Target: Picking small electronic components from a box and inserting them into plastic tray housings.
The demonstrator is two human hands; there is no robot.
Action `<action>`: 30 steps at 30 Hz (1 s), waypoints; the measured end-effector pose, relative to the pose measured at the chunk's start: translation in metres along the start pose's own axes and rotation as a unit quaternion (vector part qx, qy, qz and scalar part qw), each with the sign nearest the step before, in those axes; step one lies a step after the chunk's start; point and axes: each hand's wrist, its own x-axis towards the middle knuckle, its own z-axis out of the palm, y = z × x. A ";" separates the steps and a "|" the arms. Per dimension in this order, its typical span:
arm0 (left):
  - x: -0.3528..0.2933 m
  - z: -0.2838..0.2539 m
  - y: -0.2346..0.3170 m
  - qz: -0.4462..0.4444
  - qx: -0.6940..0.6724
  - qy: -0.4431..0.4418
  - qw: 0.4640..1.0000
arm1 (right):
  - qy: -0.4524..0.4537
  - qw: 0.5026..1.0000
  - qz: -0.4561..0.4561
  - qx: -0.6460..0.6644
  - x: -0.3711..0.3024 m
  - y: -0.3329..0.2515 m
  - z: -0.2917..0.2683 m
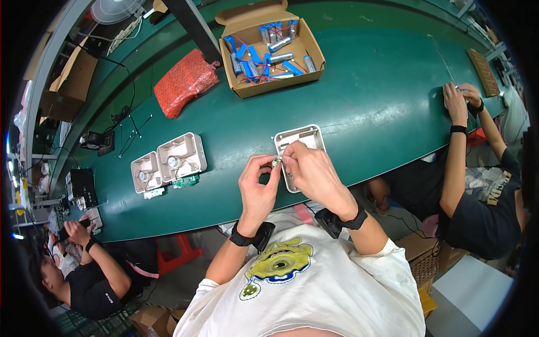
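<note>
Shirt: seen below left hand
Left hand: part being pinched
Right hand: same part pinched
Case: half-covered beneath

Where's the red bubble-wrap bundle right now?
In the head view, the red bubble-wrap bundle lies on the green table, upper left of the picture's centre, just left of the open cardboard box of blue batteries.

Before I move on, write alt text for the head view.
A person's left hand and right hand pinch a small part over an open pale case on a green table. Two more open cases lie to the left, and a cardboard box of blue batteries stands farther back. Co-workers are on both sides.
</note>
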 end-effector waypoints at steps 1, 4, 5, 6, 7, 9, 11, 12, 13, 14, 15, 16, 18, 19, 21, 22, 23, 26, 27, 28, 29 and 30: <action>0.000 0.000 0.000 0.004 0.001 0.001 1.000 | 0.000 1.000 0.001 0.000 0.000 -0.001 0.000; -0.001 0.001 0.000 0.008 0.003 0.004 1.000 | 0.003 1.000 0.007 -0.002 -0.001 -0.002 0.001; -0.001 0.001 0.000 0.009 0.004 0.006 1.000 | 0.004 1.000 0.008 -0.002 -0.001 -0.003 0.002; -0.001 0.002 0.000 0.009 0.005 0.007 1.000 | 0.011 1.000 0.006 -0.004 -0.002 -0.003 0.003; -0.001 0.002 0.000 0.009 0.006 0.006 1.000 | 0.018 1.000 0.004 -0.007 -0.003 -0.002 0.004; -0.001 0.003 -0.001 0.010 0.003 0.011 1.000 | 0.025 1.000 0.002 -0.009 -0.003 -0.002 0.005; -0.001 0.003 -0.001 0.010 0.002 0.012 1.000 | 0.036 0.999 0.004 -0.009 -0.003 0.000 0.007; -0.002 0.004 0.000 0.011 0.004 0.015 1.000 | 0.041 0.999 0.005 -0.008 -0.004 0.000 0.007; -0.002 0.004 0.001 0.013 0.007 0.018 1.000 | 0.041 0.999 0.005 -0.008 -0.004 0.000 0.007; -0.002 0.004 0.001 0.014 0.009 0.020 1.000 | 0.042 0.999 0.003 -0.014 -0.004 -0.001 0.007; -0.002 0.005 0.002 0.014 0.009 0.020 1.000 | 0.043 0.999 0.001 -0.020 -0.004 -0.001 0.007; -0.002 0.005 0.003 0.019 0.017 0.022 0.999 | 0.043 0.999 -0.001 -0.027 -0.005 -0.002 0.007; -0.002 0.006 0.004 0.031 0.032 0.026 0.999 | 0.046 0.999 -0.003 -0.026 -0.005 -0.002 0.007; -0.002 0.006 0.004 0.031 0.032 0.026 0.999 | 0.048 0.998 -0.005 -0.026 -0.006 -0.002 0.007; -0.002 0.006 0.003 0.038 0.038 0.028 0.998 | 0.051 0.998 -0.007 -0.025 -0.006 -0.003 0.008; -0.002 0.006 0.003 0.041 0.040 0.028 0.998 | 0.051 0.998 -0.006 -0.030 -0.006 -0.003 0.008; -0.002 0.006 0.003 0.041 0.041 0.028 0.998 | 0.050 0.998 -0.005 -0.035 -0.006 -0.003 0.008; -0.002 0.006 0.003 0.039 0.039 0.034 0.998 | 0.053 0.997 -0.005 -0.050 -0.008 -0.004 0.011; -0.002 0.006 0.003 0.039 0.040 0.034 0.998 | 0.057 0.997 -0.006 -0.061 -0.008 -0.005 0.012; -0.002 0.006 0.003 0.042 0.041 0.035 0.998 | 0.060 0.996 -0.009 -0.071 -0.009 -0.005 0.013; -0.003 0.006 0.003 0.044 0.043 0.037 0.997 | 0.059 0.996 -0.009 -0.071 -0.009 -0.006 0.014; -0.003 0.006 0.003 0.047 0.045 0.038 0.997 | 0.066 0.995 -0.011 -0.075 -0.009 -0.006 0.015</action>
